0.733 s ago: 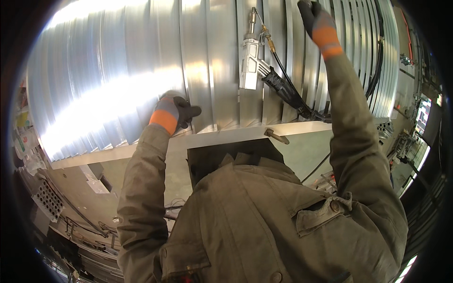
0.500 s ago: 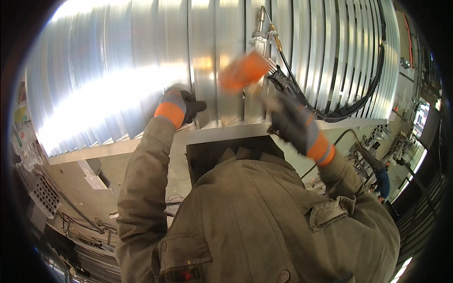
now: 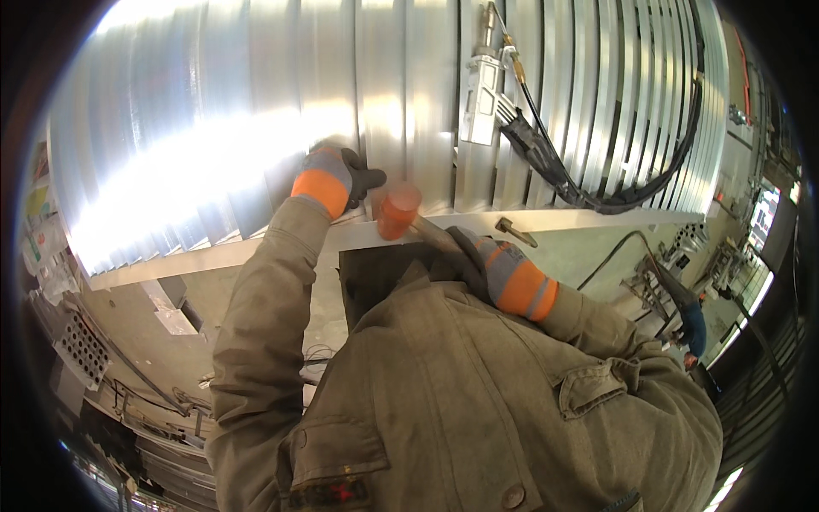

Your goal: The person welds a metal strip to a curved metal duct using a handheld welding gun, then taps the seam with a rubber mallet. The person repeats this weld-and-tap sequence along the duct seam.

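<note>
My right hand [image 3: 499, 271], in a grey, orange and black glove, is closed around the wooden handle of a mallet [image 3: 398, 213]. Its orange head, a little blurred, is at the near ends of long shiny metal slats, over the front rail [image 3: 256, 252] of their frame. Just left of the mallet head, my left hand [image 3: 341, 181] in a matching glove is closed on a metal slat [image 3: 381, 111], thumb side toward the mallet. The fingertips' far side is hidden.
A silver metal tool [image 3: 483, 98] with a fitting and a black hose [image 3: 614, 205] lies across the slats on the right. A small T-shaped metal piece [image 3: 516, 231] is at the front rail. A perforated panel [image 3: 81, 350] stands at lower left.
The mallet has swung down and left from above the slats to the front rail, my right hand coming lower with it. My left hand has shifted slightly right.
</note>
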Motion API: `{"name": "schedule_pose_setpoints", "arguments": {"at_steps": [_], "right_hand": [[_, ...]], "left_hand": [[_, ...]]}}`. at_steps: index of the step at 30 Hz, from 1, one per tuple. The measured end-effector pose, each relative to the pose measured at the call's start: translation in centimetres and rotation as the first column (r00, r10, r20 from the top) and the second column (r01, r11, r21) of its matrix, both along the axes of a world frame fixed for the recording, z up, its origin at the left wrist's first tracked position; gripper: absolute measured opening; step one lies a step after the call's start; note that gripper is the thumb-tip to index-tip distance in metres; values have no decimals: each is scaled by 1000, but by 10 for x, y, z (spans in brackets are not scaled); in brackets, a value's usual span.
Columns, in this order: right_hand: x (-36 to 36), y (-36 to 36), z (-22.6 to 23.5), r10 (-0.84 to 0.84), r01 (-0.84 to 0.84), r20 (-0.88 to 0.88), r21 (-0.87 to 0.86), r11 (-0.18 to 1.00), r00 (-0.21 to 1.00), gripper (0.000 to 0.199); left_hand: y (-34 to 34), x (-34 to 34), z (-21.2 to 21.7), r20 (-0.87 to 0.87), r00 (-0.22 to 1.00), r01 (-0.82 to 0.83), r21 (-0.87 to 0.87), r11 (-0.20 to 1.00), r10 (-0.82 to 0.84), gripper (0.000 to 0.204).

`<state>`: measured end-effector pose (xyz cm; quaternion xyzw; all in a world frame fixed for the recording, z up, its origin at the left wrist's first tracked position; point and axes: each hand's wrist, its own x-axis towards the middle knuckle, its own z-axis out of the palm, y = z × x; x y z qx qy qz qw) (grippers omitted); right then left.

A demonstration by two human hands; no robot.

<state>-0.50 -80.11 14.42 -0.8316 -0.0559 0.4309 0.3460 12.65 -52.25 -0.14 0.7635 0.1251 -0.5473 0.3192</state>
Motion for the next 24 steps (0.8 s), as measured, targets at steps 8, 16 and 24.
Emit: {"name": "schedule_pose_setpoints", "arguments": {"at_steps": [8, 16, 24], "right_hand": [[1, 0, -1, -231, 227, 64, 72, 971, 971, 53], [-10, -5, -14, -175, 175, -10, -3, 985, 984, 57], [-11, 7, -8, -26, 26, -1, -76, 997, 1000, 53]], "left_hand": [[-1, 0, -15, 3, 998, 63, -1, 998, -63, 42], [0, 3, -3, -31, 999, -10, -5, 1000, 10, 38], [-1, 6, -1, -47, 997, 58, 20, 998, -57, 38]]}}
